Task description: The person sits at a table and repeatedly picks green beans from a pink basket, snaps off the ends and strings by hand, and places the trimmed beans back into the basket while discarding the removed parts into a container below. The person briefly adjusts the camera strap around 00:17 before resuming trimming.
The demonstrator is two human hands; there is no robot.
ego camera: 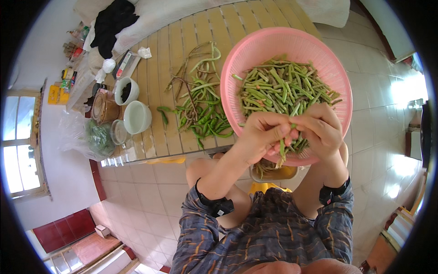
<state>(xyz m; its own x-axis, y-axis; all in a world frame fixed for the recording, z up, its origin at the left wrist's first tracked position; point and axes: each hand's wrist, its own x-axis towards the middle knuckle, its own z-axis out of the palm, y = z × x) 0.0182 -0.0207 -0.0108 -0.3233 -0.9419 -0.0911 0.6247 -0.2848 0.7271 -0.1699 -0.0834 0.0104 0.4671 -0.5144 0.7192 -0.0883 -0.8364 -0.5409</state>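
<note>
Both hands meet over the near part of a pink plastic colander [236,61] filled with cut green bean pieces [277,85]. Held in my left hand [263,135] is a green bean [282,147] that hangs down from the fingers. The fingertips of my right hand [320,128] pinch at its upper end, close against the left fingers. Part of the bean is hidden by the fingers. Left of the colander, long whole beans [205,65] and green chili peppers [208,120] lie in a pile on the slatted table [164,82].
At the table's left stand two white bowls [137,117], one holding something dark [126,91], a brown lidded jar [104,107], a glass cup [119,132] and a plastic bag of greens [99,138]. Below the colander, between the knees, is a container [273,174] with bean scraps.
</note>
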